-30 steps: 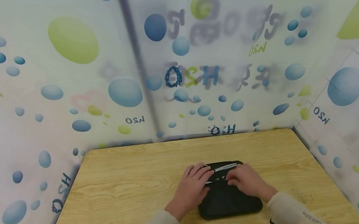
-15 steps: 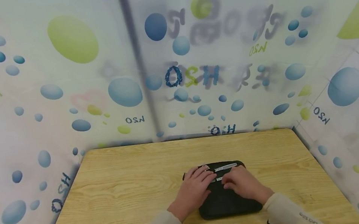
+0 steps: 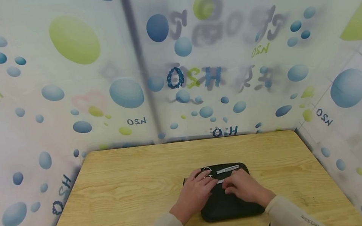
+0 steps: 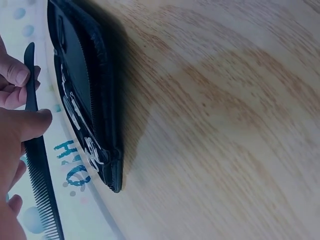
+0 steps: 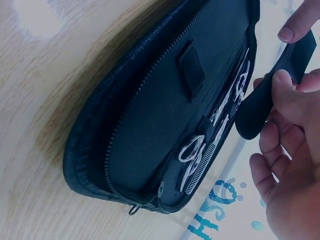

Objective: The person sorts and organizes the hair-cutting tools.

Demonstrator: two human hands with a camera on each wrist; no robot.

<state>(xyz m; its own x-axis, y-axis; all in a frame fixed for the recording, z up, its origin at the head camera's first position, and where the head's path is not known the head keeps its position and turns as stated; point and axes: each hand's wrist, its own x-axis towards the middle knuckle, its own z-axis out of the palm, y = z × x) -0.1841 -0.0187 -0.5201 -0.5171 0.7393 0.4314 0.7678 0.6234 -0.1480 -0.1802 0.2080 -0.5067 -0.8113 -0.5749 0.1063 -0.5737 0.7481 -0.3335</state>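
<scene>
unzipped black case [image 5: 145, 135] on wooden table [image 3: 124, 181], lower centre-right of head view | inside: silver scissors [image 3: 228, 168], toward its top edge | black comb [image 4: 40, 160] outside it, left side of left-wrist view | left hand [image 3: 194, 194] gripping comb near teeth | right hand [image 3: 244, 187] pinching handle

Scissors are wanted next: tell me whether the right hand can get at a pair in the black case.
Probably not yet: the right hand pinches the comb and would likely have to release it first. Otherwise, the scissors lie exposed nearby in the open zip case.
</scene>
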